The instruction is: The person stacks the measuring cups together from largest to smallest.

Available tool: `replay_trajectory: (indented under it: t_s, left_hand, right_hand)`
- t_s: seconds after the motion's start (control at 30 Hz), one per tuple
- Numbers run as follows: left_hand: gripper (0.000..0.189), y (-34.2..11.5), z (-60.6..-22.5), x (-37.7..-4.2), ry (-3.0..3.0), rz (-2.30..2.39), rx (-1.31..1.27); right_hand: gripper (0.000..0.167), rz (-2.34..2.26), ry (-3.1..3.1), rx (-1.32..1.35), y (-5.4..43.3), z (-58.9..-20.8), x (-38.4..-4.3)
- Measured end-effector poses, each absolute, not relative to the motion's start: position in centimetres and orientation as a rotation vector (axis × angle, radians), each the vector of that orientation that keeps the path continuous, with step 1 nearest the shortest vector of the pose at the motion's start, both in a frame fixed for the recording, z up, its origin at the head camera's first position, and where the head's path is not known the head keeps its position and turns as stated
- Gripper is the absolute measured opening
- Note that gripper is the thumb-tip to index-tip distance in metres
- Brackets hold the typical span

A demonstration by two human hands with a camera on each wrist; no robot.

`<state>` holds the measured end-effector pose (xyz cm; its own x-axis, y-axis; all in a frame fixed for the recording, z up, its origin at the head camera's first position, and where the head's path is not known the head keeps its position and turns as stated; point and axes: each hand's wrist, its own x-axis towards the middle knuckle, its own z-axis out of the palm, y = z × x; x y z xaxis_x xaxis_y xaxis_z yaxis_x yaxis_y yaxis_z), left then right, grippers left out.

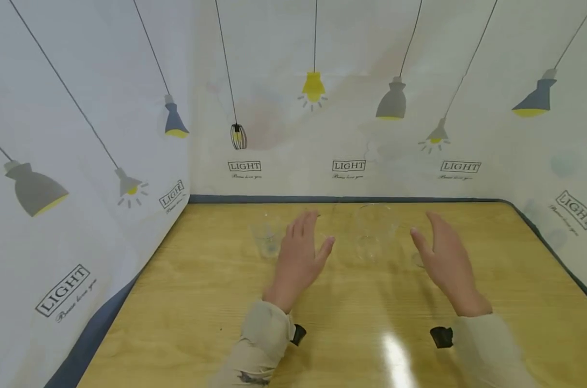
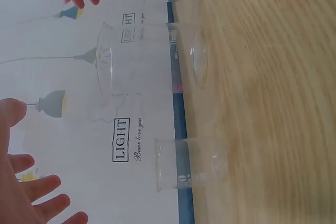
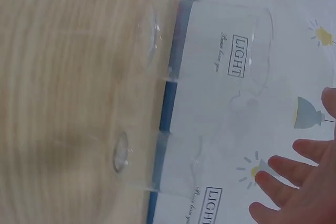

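Several clear glass beakers stand upright on the wooden table. The large beaker (image 1: 375, 231) stands between my hands, with graduation marks seen in the left wrist view. To the left is a small beaker (image 1: 266, 237), close beside my left hand (image 1: 300, 250). Another small beaker (image 2: 190, 165) shows in the left wrist view. A further small beaker (image 3: 165, 161) appears in the right wrist view; in the head view my right hand (image 1: 446, 258) partly hides it. Both hands are held up with fingers extended and thumbs spread, holding nothing.
The wooden table (image 1: 191, 302) ends at a dark blue strip (image 1: 293, 199) along the back. White sheets (image 1: 284, 48) printed with lamps and LIGHT signs enclose it behind and at both sides. A bright reflection lies on the front of the tabletop.
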<state>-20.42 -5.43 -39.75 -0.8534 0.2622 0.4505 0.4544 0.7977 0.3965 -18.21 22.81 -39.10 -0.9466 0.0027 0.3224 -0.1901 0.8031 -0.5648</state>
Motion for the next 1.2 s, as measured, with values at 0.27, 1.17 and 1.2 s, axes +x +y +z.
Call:
replay_trajectory:
  t_s: [0.27, 1.17, 1.2]
  left_hand:
    - [0.057, -3.6, -41.8, -19.5, -2.539, -1.057, -0.496]
    - [0.041, 1.7, -46.7, -20.0, -2.303, -1.947, -0.298]
    - [0.041, 1.9, -46.9, -20.1, -2.302, -1.975, -0.290]
  right_hand:
    - [0.061, 1.122, -2.574, 0.026, 21.1, -41.9, -17.1]
    - [0.047, 1.850, -2.117, -0.093, 18.3, -46.8, -18.7]
    - [0.048, 1.860, -2.114, -0.095, 18.4, -47.0, -18.7]
